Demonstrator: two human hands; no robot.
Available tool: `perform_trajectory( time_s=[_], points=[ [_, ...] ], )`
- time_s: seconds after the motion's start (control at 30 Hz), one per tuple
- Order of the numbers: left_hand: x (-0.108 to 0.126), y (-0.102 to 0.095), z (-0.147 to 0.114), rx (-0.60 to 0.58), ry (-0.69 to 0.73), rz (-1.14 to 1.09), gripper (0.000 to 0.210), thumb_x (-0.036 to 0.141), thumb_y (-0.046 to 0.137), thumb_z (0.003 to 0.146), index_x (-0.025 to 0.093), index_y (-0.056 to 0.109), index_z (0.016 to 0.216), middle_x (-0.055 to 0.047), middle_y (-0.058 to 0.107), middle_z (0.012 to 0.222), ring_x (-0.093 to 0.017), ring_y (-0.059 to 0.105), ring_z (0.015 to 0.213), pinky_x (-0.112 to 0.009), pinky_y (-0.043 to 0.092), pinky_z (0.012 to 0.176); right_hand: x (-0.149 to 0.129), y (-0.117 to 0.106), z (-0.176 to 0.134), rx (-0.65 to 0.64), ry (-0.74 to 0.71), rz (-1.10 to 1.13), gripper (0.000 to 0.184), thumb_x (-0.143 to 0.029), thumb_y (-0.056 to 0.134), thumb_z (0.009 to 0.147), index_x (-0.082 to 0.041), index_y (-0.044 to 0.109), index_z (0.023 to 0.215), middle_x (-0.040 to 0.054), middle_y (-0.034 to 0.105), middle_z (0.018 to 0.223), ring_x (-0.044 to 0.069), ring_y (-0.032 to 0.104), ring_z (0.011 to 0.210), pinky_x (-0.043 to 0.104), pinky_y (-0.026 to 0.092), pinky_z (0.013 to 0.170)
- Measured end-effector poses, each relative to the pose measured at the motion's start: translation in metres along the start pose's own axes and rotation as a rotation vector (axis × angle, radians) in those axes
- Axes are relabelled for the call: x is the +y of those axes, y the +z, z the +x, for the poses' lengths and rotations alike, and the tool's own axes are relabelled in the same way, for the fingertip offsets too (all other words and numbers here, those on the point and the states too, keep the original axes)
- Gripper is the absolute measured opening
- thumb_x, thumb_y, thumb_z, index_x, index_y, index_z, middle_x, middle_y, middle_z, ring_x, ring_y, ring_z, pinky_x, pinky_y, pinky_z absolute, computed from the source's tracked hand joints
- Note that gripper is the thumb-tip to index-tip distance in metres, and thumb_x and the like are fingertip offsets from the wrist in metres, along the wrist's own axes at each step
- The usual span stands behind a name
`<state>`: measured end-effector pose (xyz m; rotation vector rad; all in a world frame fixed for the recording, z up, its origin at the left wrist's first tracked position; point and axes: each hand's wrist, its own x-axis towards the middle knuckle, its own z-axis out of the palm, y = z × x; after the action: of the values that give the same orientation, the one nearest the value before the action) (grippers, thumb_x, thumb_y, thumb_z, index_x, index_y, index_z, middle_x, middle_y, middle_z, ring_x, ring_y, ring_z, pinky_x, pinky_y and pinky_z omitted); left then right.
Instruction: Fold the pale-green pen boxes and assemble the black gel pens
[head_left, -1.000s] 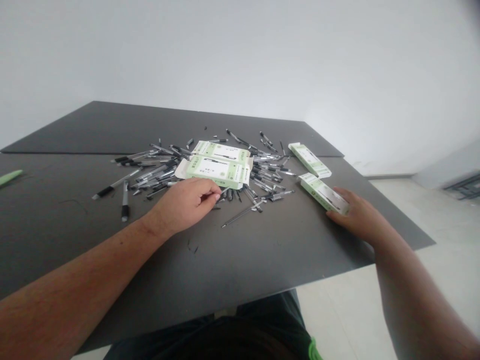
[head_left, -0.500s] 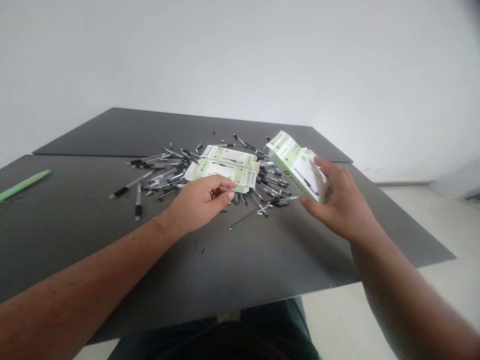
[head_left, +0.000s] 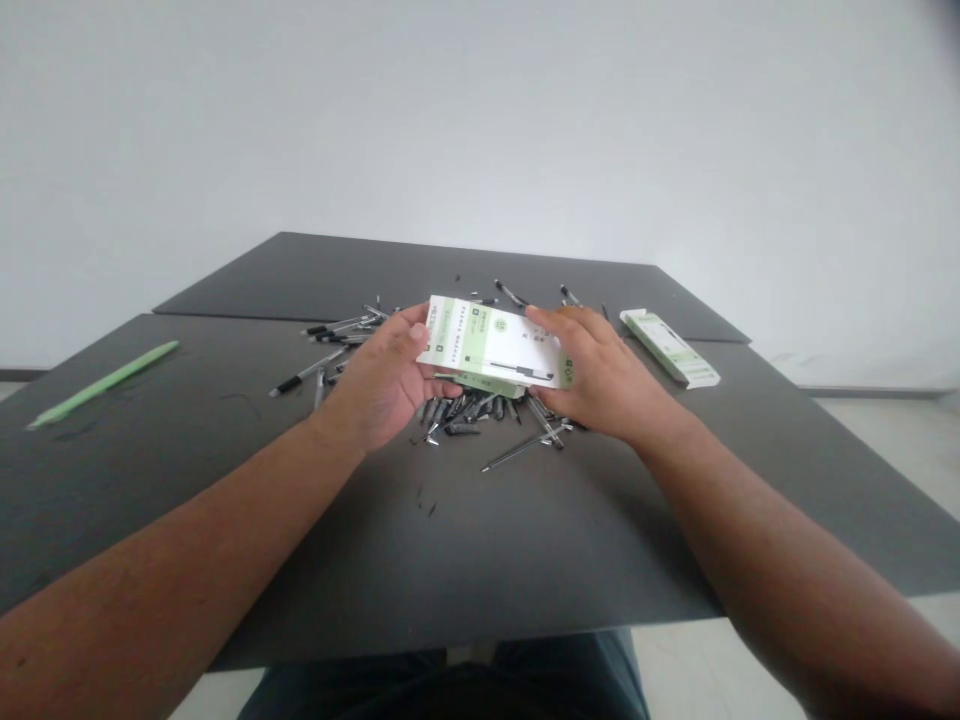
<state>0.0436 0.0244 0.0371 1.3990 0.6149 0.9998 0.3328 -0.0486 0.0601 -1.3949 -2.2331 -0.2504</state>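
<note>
Dark-grey smooth worktop [head_left: 487,570]: loose round things on it might roll if a forearm bumps them. Left hand [head_left: 386,385] & right hand [head_left: 600,370] both clamped on an oblong white-and-green printed card box [head_left: 487,345], raised over the middle of the worktop, L thumb at its left end, R fingers & thumb round its right; thin card cld crease, or a flap tear, if squeezed too hard, & contents, if any, might slip out if it tips. Second white-and-green card box [head_left: 671,350], on the right, well apart from both hands, cld get shoved by a wide R swing. Slim pale-green stick [head_left: 105,385], far left, might roll if nudged. Clear-and-black plastic pens [head_left: 480,408], heaped below the hands, cld scatter if fingers drag thru. Hard to see: worktop's near-left part & right corner run out of frame; L fingers partly hidden behind the held box; its inside not visible, so can't tell if full; green-and-white card piece [head_left: 487,384] beneath shows only as a strip; much of the heap is blocked; tiny dark bits [head_left: 431,509] nr the front too small to ID.
</note>
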Motion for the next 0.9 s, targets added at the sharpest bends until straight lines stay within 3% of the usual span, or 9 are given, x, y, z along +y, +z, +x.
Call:
perform_trajectory(
  time_s=[0.17, 0.3, 0.4, 0.47, 0.53, 0.63, 0.7, 0.77, 0.9],
  points=[
    [-0.005, -0.012, 0.002, 0.012, -0.026, 0.117, 0.068, 0.049, 0.085, 0.093, 0.022, 0.06, 0.151, -0.016, 0.081, 0.138, -0.031, 0.084, 0.105, -0.041, 0.072, 0.074, 0.01, 0.007, -0.019, -0.01, -0.061, -0.061, 0.091, -0.021, 0.079, 0.094, -0.027, 0.044, 0.178, 0.0173, 0.064, 0.17, 0.041, 0.059, 0.157, 0.058, 0.047, 0.134],
    [-0.008, -0.017, 0.002, -0.129, -0.112, 0.346, 0.06, 0.042, 0.095, 0.085, 0.018, 0.073, 0.136, -0.015, 0.087, 0.126, -0.031, 0.086, 0.101, -0.042, 0.072, 0.08, 0.014, 0.008, -0.026, 0.002, -0.132, -0.104, 0.089, -0.02, 0.078, 0.096, -0.03, 0.044, 0.178, 0.0135, 0.066, 0.171, 0.038, 0.058, 0.16, 0.059, 0.038, 0.14],
    [-0.005, -0.014, -0.001, -0.23, -0.167, 0.339, 0.068, 0.041, 0.097, 0.082, 0.019, 0.071, 0.141, -0.015, 0.087, 0.131, -0.033, 0.087, 0.113, -0.041, 0.073, 0.087, 0.012, 0.009, -0.026, 0.128, -0.148, -0.12, 0.088, -0.02, 0.079, 0.099, -0.033, 0.044, 0.178, 0.012, 0.07, 0.166, 0.04, 0.058, 0.16, 0.065, 0.033, 0.143],
    [-0.003, -0.007, -0.004, -0.253, -0.21, 0.332, 0.068, 0.041, 0.094, 0.085, 0.018, 0.07, 0.144, -0.014, 0.089, 0.126, -0.031, 0.088, 0.105, -0.037, 0.072, 0.079, 0.01, 0.01, -0.025, 0.258, -0.133, -0.135, 0.089, -0.019, 0.079, 0.099, -0.034, 0.043, 0.179, 0.0137, 0.069, 0.165, 0.042, 0.057, 0.161, 0.07, 0.033, 0.142],
    [-0.002, 0.0, -0.007, -0.228, -0.234, 0.328, 0.059, 0.041, 0.091, 0.088, 0.017, 0.071, 0.138, -0.012, 0.09, 0.114, -0.027, 0.086, 0.087, -0.032, 0.068, 0.065, 0.01, 0.011, -0.024, 0.377, -0.079, -0.15, 0.093, -0.019, 0.079, 0.1, -0.033, 0.038, 0.182, 0.0172, 0.061, 0.172, 0.046, 0.051, 0.165, 0.074, 0.034, 0.14],
    [-0.004, 0.01, -0.01, -0.095, -0.206, 0.235, 0.045, 0.041, 0.09, 0.088, 0.016, 0.07, 0.121, -0.009, 0.088, 0.098, -0.022, 0.081, 0.072, -0.029, 0.064, 0.055, 0.012, 0.015, -0.023, 0.506, 0.03, -0.095, 0.098, -0.02, 0.075, 0.101, -0.031, 0.027, 0.186, 0.0215, 0.045, 0.18, 0.049, 0.045, 0.167, 0.077, 0.042, 0.134],
    [-0.007, 0.014, -0.011, -0.008, -0.187, 0.157, 0.043, 0.038, 0.091, 0.087, 0.017, 0.067, 0.115, -0.008, 0.087, 0.094, -0.021, 0.079, 0.069, -0.028, 0.063, 0.054, 0.014, 0.021, -0.023, 0.527, 0.105, 0.034, 0.099, -0.022, 0.072, 0.102, -0.031, 0.023, 0.187, 0.0232, 0.045, 0.178, 0.047, 0.055, 0.158, 0.074, 0.056, 0.123],
    [-0.01, 0.017, -0.011, 0.049, -0.17, 0.115, 0.042, 0.036, 0.091, 0.087, 0.017, 0.064, 0.115, -0.008, 0.088, 0.097, -0.021, 0.08, 0.072, -0.029, 0.065, 0.056, 0.012, 0.028, -0.024, 0.482, 0.212, 0.237, 0.094, -0.028, 0.07, 0.105, -0.032, 0.023, 0.186, 0.0236, 0.054, 0.169, 0.04, 0.072, 0.133, 0.064, 0.069, 0.101],
    [-0.014, 0.022, -0.013, 0.073, -0.149, 0.081, 0.042, 0.034, 0.09, 0.089, 0.017, 0.063, 0.116, -0.01, 0.088, 0.108, -0.023, 0.084, 0.082, -0.031, 0.07, 0.062, -0.009, 0.04, -0.026, 0.308, 0.395, 0.706, 0.082, -0.043, 0.072, 0.109, -0.033, 0.031, 0.18, 0.016, 0.073, 0.142, 0.024, 0.078, 0.089, 0.046, 0.069, 0.073]
  ],
)
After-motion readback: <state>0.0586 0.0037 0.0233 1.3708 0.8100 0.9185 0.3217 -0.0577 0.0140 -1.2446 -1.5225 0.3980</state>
